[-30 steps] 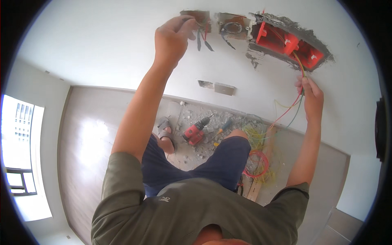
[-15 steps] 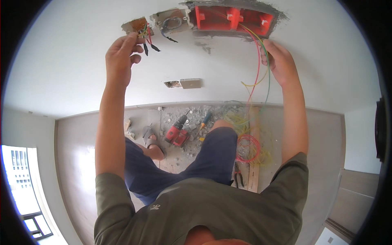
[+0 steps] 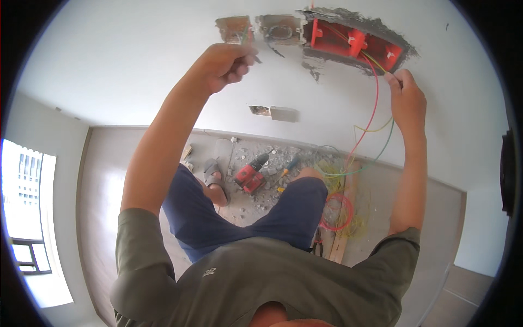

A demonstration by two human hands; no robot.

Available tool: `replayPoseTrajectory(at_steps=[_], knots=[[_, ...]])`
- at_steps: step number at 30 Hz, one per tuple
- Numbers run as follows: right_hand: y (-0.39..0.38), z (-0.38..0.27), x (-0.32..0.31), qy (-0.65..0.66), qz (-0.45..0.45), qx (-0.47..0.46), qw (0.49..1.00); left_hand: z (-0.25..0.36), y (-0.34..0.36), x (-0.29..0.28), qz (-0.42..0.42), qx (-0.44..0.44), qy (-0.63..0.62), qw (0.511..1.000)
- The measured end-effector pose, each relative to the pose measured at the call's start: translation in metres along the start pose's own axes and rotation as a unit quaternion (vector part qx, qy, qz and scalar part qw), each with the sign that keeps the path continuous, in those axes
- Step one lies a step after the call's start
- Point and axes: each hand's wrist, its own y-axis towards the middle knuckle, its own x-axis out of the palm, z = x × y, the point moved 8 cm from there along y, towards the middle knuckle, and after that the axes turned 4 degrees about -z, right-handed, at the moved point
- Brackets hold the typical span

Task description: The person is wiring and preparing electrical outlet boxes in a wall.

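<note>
My left hand (image 3: 226,68) is raised to the wall just under the left recessed box (image 3: 224,23). Its fingers are curled, and thin electrical wires (image 3: 245,36) from that box run down to the fingertips; motion blurs the grip, and a dark wire end pokes out beside them. Farther right, my right hand (image 3: 409,103) pinches yellow and green wires below a double red junction box (image 3: 357,39). A red wire (image 3: 376,101) hangs from the same box in a loose curve, apart from the fingers. Between the hands, a dark wire dangles from the grey middle box (image 3: 294,39).
Lower on the wall sits a pale plate (image 3: 283,114) beside a small opening. On the floor lie rubble (image 3: 275,158), a red power drill (image 3: 249,179), a screwdriver (image 3: 291,165), pliers (image 3: 317,243), a wooden plank (image 3: 339,248), and a red wire coil (image 3: 350,218) with yellow wire near it.
The whole view has shifted, with the wall boxes now farther right. My right hand has moved up to the wires close to the red box; the green wire now swings out in a wider curve.
</note>
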Motion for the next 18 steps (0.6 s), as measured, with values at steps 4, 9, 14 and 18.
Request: replayPoseTrajectory(at_steps=[4, 9, 14, 18], knots=[[0.007, 0.001, -0.006, 0.012, 0.042, -0.015, 0.999, 0.004, -0.003, -0.001, -0.003, 0.006, -0.03, 1.0], [0.008, 0.028, 0.023, 0.327, -0.148, 0.143, 0.922, 0.013, -0.004, -0.01, 0.036, 0.038, 0.079, 0.996], [0.002, 0.026, 0.045, 0.572, -0.22, 0.159, 0.774, 0.015, 0.002, -0.011, 0.074, 0.045, 0.104, 0.991], [-0.007, 0.017, 0.043, 0.576, -0.256, 0.177, 0.756, 0.016, 0.0, -0.012, 0.083, 0.043, 0.11, 0.99]])
